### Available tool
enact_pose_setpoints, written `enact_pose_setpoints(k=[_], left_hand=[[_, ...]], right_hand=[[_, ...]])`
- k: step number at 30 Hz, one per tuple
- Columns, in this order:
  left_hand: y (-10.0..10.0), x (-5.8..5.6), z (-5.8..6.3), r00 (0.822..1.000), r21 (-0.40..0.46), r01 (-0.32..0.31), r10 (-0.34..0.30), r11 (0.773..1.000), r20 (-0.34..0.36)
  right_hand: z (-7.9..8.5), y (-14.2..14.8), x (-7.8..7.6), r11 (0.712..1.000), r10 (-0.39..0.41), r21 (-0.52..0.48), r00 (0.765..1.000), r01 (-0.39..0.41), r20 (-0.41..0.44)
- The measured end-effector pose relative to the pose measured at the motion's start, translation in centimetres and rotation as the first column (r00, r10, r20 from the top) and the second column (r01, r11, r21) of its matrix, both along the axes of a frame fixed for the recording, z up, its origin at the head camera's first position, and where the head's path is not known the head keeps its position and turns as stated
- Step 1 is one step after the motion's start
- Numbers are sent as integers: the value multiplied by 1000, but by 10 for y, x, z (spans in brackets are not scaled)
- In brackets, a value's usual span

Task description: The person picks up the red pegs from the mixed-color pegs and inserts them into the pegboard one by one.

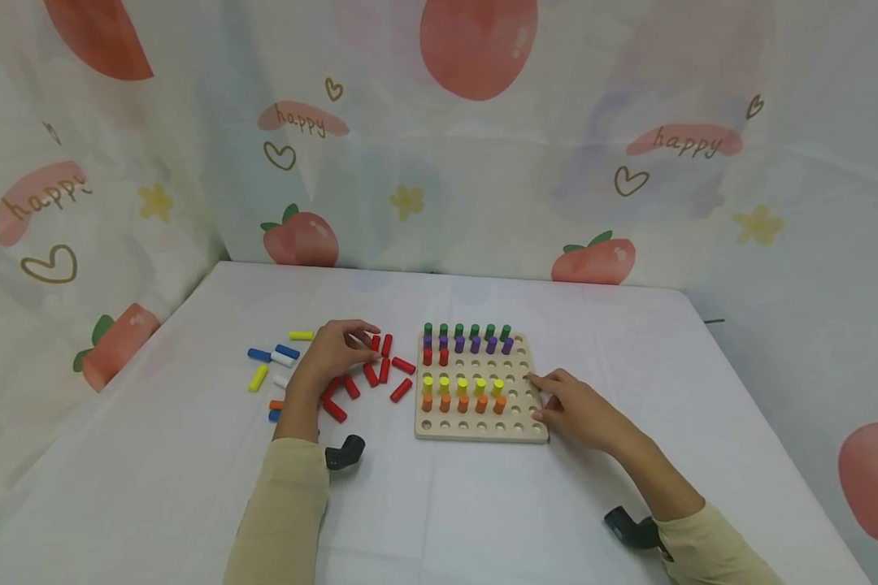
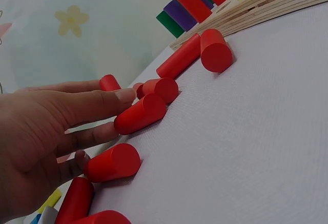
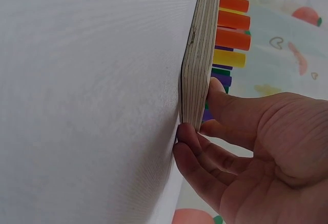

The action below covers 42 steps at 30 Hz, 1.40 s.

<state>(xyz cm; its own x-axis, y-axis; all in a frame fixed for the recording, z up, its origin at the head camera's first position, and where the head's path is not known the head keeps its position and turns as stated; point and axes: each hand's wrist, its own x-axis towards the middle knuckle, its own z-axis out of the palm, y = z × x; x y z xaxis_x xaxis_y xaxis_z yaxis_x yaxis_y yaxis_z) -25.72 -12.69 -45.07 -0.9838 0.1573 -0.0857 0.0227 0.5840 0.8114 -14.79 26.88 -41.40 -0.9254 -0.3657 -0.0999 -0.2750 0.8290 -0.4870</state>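
My left hand (image 1: 339,349) is over the loose red pegs left of the wooden pegboard (image 1: 483,435). Its thumb and forefinger pinch a red peg (image 2: 109,82), partly hidden behind the thumb in the left wrist view. Other red pegs (image 2: 141,115) lie on the cloth under and beside the fingers. At the board's right edge, my right hand (image 1: 574,409) grips it, thumb on top and fingers against the side. Rows of green, purple, yellow and orange pegs (image 1: 463,404) stand upright in the board, with two red pegs (image 1: 443,357) in the third row.
Left of my left hand lie blue pegs (image 1: 259,355), yellow pegs (image 1: 258,378) and white pegs (image 1: 282,360), with an orange one partly behind the wrist. White cloth covers the table (image 1: 410,520). A printed curtain (image 1: 483,179) hangs behind it.
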Motion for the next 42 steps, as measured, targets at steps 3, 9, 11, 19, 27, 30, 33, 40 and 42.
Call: enact_pose_setpoints(k=[3,9,11,19,27,30,33,40,42], left_hand=[[1,-1,0,1000,-3,-5,5,1000,1],[0,-2,-1,1000,0,1,-1,1000,9],[0,-2,-2,1000,6,2,-3,1000,9],[2,-4,-5,1000,14,-13,13,1000,6],[4,-3,-3,1000,9,-2,2,1000,-25],[5,-4,-2,999,19,-6,7,1000,-33],[6,-4,0,998,22,10,-8,1000,-55],[5,-2,6,999,75,-18,21,997,-36],[5,-2,6,999,87,-19,22,996,-36]], right_hand=[[1,0,0,1000,-3,0,1000,3,-1],[1,1,1,1000,-11,-6,1000,11,5],[1,1,1,1000,-13,-6,1000,13,5],[-1,1,2,1000,-21,0,1000,21,7],[-3,2,2,1000,-22,-2,1000,22,5],[-3,2,0,1000,-16,1,1000,16,7],[-2,3,0,1000,-19,8,1000,19,6],[1,3,-1,1000,-2,-6,1000,2,15],[0,3,-1,1000,-2,-7,1000,2,18]])
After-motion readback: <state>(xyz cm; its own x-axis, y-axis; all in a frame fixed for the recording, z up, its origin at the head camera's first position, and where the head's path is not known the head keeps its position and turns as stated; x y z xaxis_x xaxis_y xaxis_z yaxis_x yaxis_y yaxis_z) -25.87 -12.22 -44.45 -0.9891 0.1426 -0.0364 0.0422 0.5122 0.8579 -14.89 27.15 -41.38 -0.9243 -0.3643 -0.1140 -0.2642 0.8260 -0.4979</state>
